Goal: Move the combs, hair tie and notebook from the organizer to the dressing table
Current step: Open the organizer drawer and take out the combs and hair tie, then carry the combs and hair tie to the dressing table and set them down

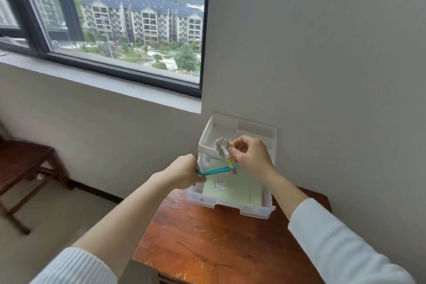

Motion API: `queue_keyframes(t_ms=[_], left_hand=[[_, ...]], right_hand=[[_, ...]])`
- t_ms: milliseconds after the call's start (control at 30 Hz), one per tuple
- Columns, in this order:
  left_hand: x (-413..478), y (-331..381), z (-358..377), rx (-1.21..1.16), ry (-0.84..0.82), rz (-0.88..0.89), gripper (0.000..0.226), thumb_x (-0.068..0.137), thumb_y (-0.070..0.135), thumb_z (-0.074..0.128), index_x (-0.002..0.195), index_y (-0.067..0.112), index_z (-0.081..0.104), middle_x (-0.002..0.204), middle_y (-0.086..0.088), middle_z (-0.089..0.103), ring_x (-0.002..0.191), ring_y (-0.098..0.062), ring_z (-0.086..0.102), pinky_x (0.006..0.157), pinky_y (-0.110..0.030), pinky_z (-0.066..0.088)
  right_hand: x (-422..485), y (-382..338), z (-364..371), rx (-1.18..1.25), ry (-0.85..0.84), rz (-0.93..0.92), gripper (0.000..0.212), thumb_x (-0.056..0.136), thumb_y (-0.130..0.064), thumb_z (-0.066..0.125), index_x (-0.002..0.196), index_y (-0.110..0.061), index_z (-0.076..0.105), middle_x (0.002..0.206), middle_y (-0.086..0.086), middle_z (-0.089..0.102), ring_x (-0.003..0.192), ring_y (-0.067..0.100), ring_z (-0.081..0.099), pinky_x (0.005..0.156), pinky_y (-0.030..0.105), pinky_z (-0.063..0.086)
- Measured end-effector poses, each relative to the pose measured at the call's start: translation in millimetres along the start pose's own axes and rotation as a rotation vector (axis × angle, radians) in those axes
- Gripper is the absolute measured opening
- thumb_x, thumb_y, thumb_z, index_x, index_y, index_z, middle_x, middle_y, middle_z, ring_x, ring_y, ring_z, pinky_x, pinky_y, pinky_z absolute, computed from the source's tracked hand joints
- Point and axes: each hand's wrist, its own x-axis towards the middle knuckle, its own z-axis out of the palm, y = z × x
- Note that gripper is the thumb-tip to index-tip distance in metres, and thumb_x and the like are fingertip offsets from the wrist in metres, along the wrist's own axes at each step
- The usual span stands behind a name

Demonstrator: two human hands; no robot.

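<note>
1. Head view: a clear plastic organizer [232, 203] stands at the far end of a scratched wooden table [214, 244], pushed into the wall corner under a window [124, 18].
2. The left hand [184, 172] is closed around one end of a teal comb [217, 170], which juts out to the right above the organizer; the gripped end is buried in the fist, and blur hides the teeth.
3. The right hand [250, 155] pinches a grey scrunchie [221, 148] between thumb and fingertips, held over the organizer's rear section.
4. A small yellow-green thing [230, 162] hangs beside the scrunchie (a clip or a second tie, too small to tell), partly covered by the fingers.
5. A pale green notebook [232, 188] with a cartoon sticker lies flat in the organizer's front tray; the comb crosses its far edge and the right wrist hides its right corner.
6. White sleeves [345, 244] are cut off at the bottom edge.
7. A dark wooden chair [25, 163] at left is blurred and cropped.
</note>
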Motion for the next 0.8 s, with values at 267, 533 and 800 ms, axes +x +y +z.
queue_keyframes(t_ms=[267,533,800], left_hand=[[-170.0,-106.3,5.3,-0.277,0.326,-0.437,0.049,0.094,0.047,0.04,0.057,0.015,0.034,0.054,0.002,0.037,0.048,-0.017,0.036,0.043,-0.026,0.029],[-399.9,-235.6,41.1,-0.556,0.676,-0.904,0.04,0.101,0.028,0.033,0.095,0.004,0.065,0.096,-0.018,0.057,0.091,-0.027,0.056,0.09,-0.039,0.045],[-699.1,-342.0,114.5,-0.743,1.019,-1.261,0.034,0.095,0.025,0.042,0.113,0.003,0.059,0.115,-0.025,0.062,0.098,-0.033,0.059,0.082,-0.038,0.046]], right_hand=[[-44.7,-80.3,116.2,0.242,-0.288,-0.193,0.013,0.079,-0.016,0.072,0.069,-0.016,0.064,0.064,0.002,0.066,0.058,0.016,0.061,0.06,0.035,0.052],[-214.3,-197.5,288.1,0.179,-0.753,-0.406,0.011,0.076,-0.018,0.066,0.066,-0.017,0.061,0.07,0.01,0.071,0.07,0.026,0.068,0.067,0.036,0.053],[-492.0,-335.0,438.2,0.131,-1.141,-0.573,0.028,0.079,-0.02,0.065,0.053,-0.019,0.056,0.055,0.0,0.064,0.06,0.021,0.063,0.067,0.037,0.055]])
